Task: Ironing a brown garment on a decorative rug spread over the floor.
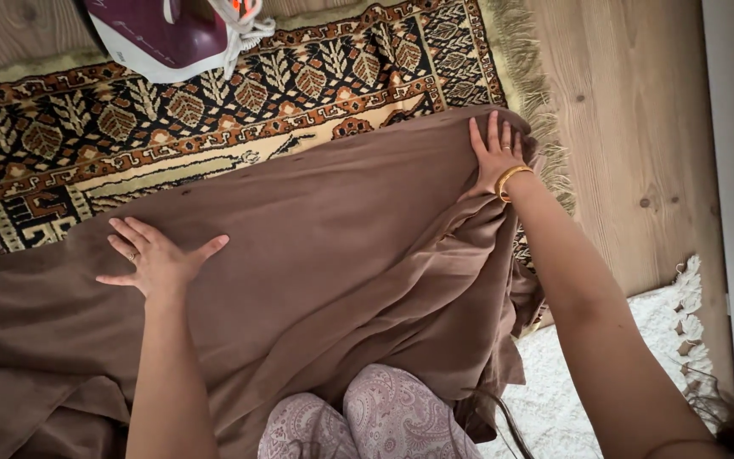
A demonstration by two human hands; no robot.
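While both hands press flat with fingers spread, gripping nothing, the brown cloth (333, 246) lies over the patterned rug (129, 110): left hand (159, 263) mid-cloth, right hand (496, 157) at its far edge. Upper part smooth; folds near the knees (367, 421) remain. Iron (172, 34) sits untouched on the rug.

Soft, even daylight fills the scene, brightest on the right; shadows are faint, focus is sharp, with no glare and only slight edge distortion.
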